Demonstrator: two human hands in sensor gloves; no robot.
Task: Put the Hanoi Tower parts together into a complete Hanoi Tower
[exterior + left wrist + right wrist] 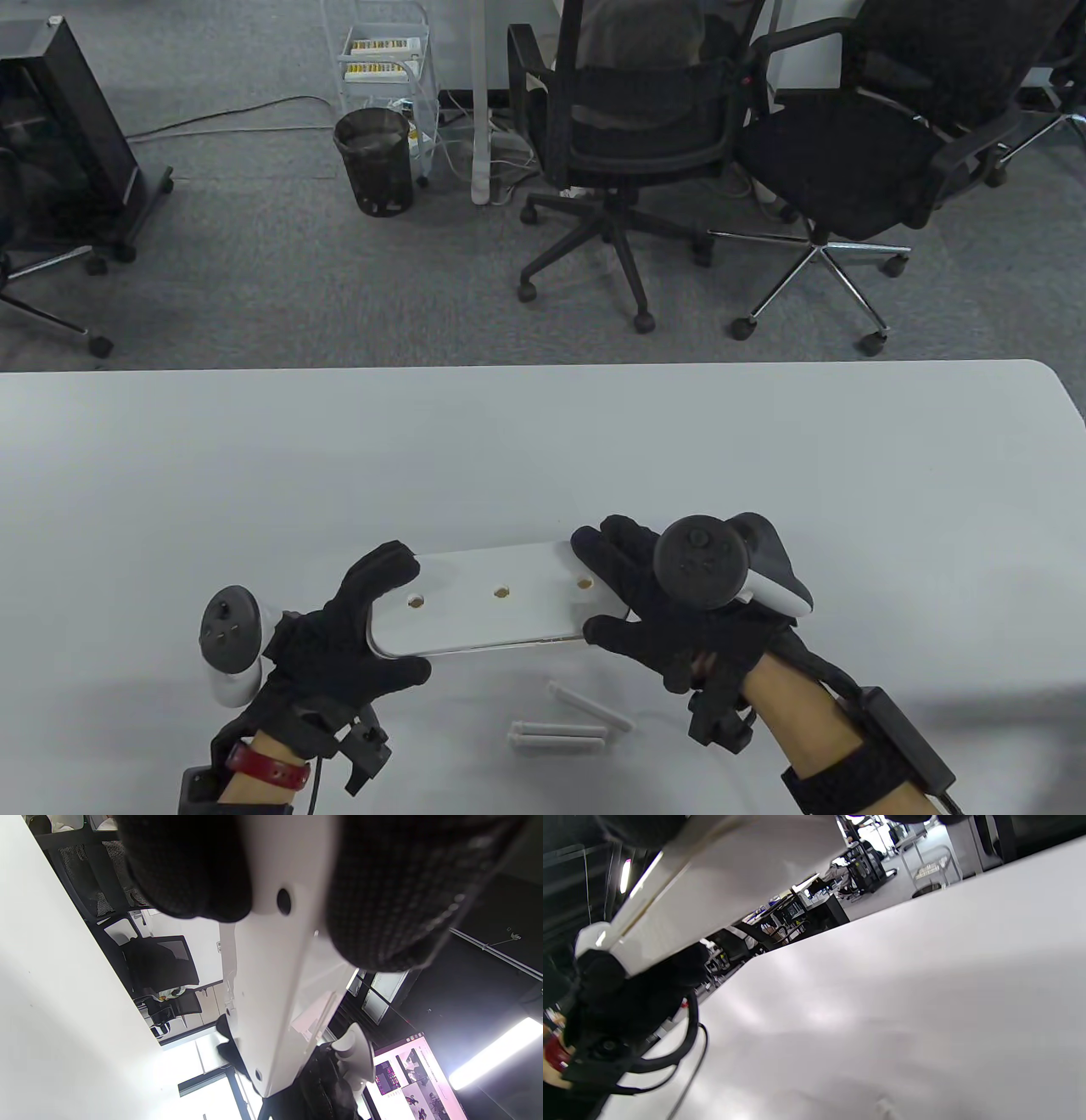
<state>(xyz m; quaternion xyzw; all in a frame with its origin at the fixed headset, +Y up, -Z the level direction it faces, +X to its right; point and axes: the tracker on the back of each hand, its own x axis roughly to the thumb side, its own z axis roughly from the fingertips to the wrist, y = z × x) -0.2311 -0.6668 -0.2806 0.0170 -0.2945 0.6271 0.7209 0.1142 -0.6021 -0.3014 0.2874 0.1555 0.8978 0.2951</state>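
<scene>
I hold the white base board (496,603) of the tower between both hands, lifted off the white table (543,458) near its front edge. The board is a long, flat slab with rounded corners and a glossy top, and three small round holes run in a row along its middle; the holes show a wood-coloured inside. My left hand (352,632) grips the board's left end, thumb under the near edge and fingers curled over the far corner. My right hand (657,607) grips the board's right end the same way, fingers spread across the top beside the rightmost hole and thumb on the near edge.

From my left wrist the board's underside (271,984) looks plain white with a dark hole close to my fingertips (186,866).

On the table just in front of the board, toward me, lie three white pegs (573,717), short round rods lying flat: two side by side and one angled beside them, near my right wrist.

Beyond the table, a dark wire bin (374,161) stands on the carpet; I cannot tell what is in it.
</scene>
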